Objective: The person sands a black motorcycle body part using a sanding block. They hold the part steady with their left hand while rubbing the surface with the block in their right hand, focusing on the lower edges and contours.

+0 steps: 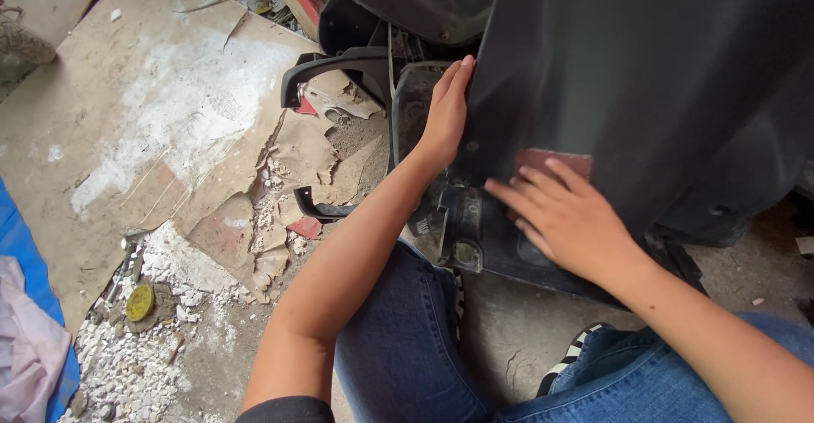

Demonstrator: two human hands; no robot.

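Far left edge, blue tarp (pixel 19 253) with a pinkish cloth (pixel 25 347) bunched on it. Next, worn plywood sheet (pixel 127 92) on the floor, white-dusted and peeling at its right side, broken white rubble (pixel 161 338) below it and a small round yellow lid (pixel 140 302) lying in the rubble. Torn cardboard scraps (pixel 305 160) just right of that. Left hand (pixel 445 109) stretched up, fingers straight and together, palm flat against the left edge of the big dark plastic body panel (pixel 644 75) (looks like scooter bodywork, standing upright on the ground); grip open, clamped on nothing, just pressing. Black curved bar (pixel 335 67) sticks out left of the panel near that hand. Right hand (pixel 564 211) lower on the panel's face, fingers spread and lying flat over a reddish-brown sheet (pixel 555 162) that sits against the panel, fingertips touching it; grip open, not closed around it. Panel fills the upper right, its bottom edge by the person's knees in blue jeans (pixel 407 347). Concrete floor (pixel 509 330) between the legs, striped shoe (pixel 577 351) showing.
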